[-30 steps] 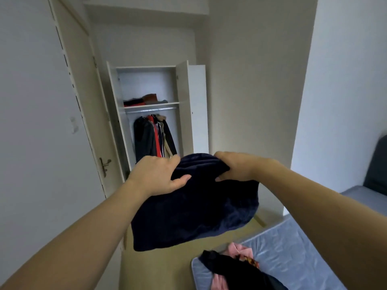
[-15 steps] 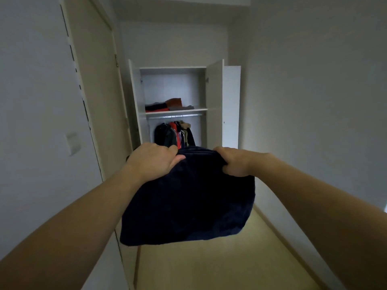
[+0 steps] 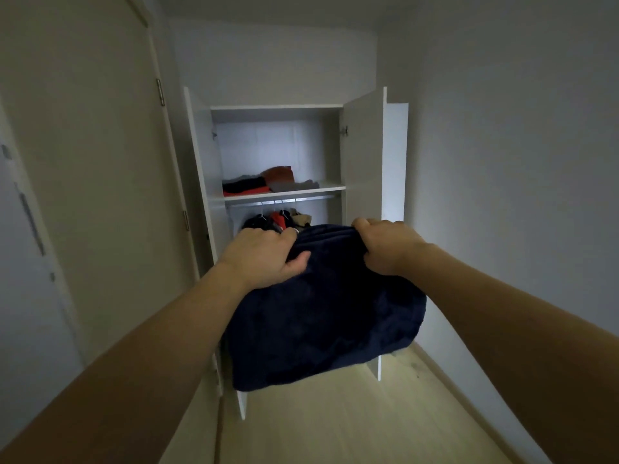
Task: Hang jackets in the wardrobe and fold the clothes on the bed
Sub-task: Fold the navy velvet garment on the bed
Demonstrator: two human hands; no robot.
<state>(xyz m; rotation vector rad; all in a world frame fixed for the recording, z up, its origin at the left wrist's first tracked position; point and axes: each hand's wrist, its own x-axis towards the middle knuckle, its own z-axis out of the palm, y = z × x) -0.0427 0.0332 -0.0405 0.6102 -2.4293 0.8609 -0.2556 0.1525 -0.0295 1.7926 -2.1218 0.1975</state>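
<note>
A folded dark navy garment (image 3: 321,316) hangs in front of me, held up at chest height. My left hand (image 3: 264,256) grips its upper left edge and my right hand (image 3: 385,246) grips its upper right edge, fingers curled over the fold. Straight ahead stands the open white wardrobe (image 3: 363,155). Its shelf (image 3: 330,188) carries folded clothes (image 3: 258,185) in black, red, brown and grey. Under the shelf, several jackets (image 3: 278,221) hang on a rail (image 3: 315,198), their lower parts hidden behind the garment. The bed is out of view.
A closed room door (image 3: 100,195) fills the wall on the left. The wardrobe's right door (image 3: 395,162) stands swung open against the right wall. Pale wooden floor (image 3: 351,420) runs between me and the wardrobe.
I have walked closer to the wardrobe, which now looks larger and more central. The bed has dropped out of view. Both hands keep the same grip on the navy garment.
</note>
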